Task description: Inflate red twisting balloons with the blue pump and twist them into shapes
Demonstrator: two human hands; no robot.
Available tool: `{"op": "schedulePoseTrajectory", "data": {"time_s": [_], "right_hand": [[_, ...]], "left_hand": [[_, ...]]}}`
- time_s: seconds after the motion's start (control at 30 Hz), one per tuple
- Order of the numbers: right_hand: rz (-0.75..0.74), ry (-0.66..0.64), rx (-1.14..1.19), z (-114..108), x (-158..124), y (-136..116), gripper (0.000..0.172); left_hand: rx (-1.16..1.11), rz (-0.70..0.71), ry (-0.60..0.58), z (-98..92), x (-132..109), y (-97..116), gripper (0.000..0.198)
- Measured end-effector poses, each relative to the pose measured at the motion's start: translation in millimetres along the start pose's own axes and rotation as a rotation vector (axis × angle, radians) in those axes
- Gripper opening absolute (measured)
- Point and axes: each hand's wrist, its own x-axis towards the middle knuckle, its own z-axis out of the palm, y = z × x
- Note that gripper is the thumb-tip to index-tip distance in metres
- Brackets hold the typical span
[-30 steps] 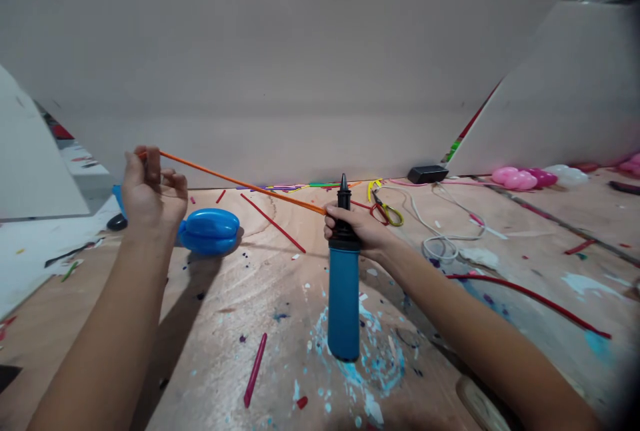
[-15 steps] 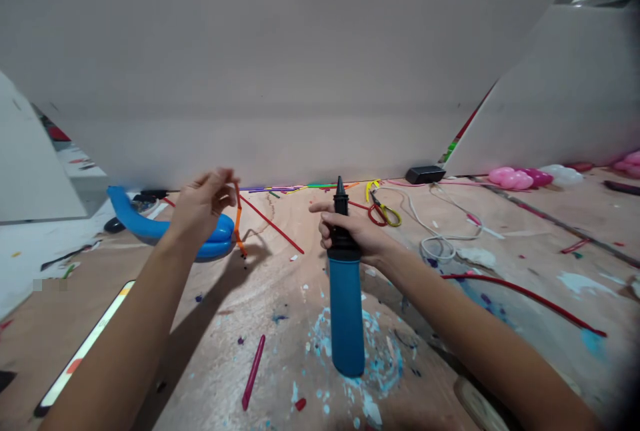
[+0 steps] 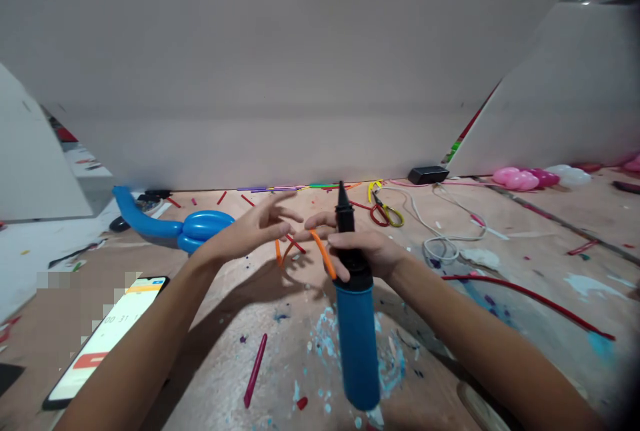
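My right hand [image 3: 367, 251] is wrapped around the black neck of a blue hand balloon pump [image 3: 359, 344], which stands almost upright with its nozzle pointing up. A limp orange modelling balloon [image 3: 323, 254] lies against the fingers of this hand, and part of it hangs in a loop lower to the left. My left hand [image 3: 263, 223] is right beside it, fingers spread and apart; whether a fingertip touches the balloon I cannot tell. Behind my left wrist lies an inflated, twisted blue balloon [image 3: 205, 224], partly covered.
A lit phone [image 3: 113, 338] lies at the left. Scissors [image 3: 386, 211], a white cable [image 3: 443, 251] and a black box [image 3: 427, 174] are towards the back right. A red balloon [image 3: 530, 291] stretches across the right side. A white panel [image 3: 280, 84] stands along the back.
My left hand has moved right to the pump, and the orange balloon has come over to my right hand's fingers. The pump has shifted slightly right and nearer.
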Motion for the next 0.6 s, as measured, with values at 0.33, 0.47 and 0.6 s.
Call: {"op": "schedulePoseTrajectory", "data": {"time_s": [0.33,0.47,0.6], "right_hand": [[-0.37,0.644,0.163,-43.9,3.5,-25.7,0.03],[-0.389,0.806,0.223,-68.8,3.5,-29.8,0.028],[-0.342,0.917,0.283,-83.9,2.2,-28.4,0.022]], "left_hand": [[-0.071,-0.238,-0.125,2.5,1.5,-15.4,0.035],[-0.371,-0.297,0.038,-16.2,3.7,-35.8,0.029],[-0.458,-0.299,0.097,-27.6,2.8,-50.8,0.023]]}}
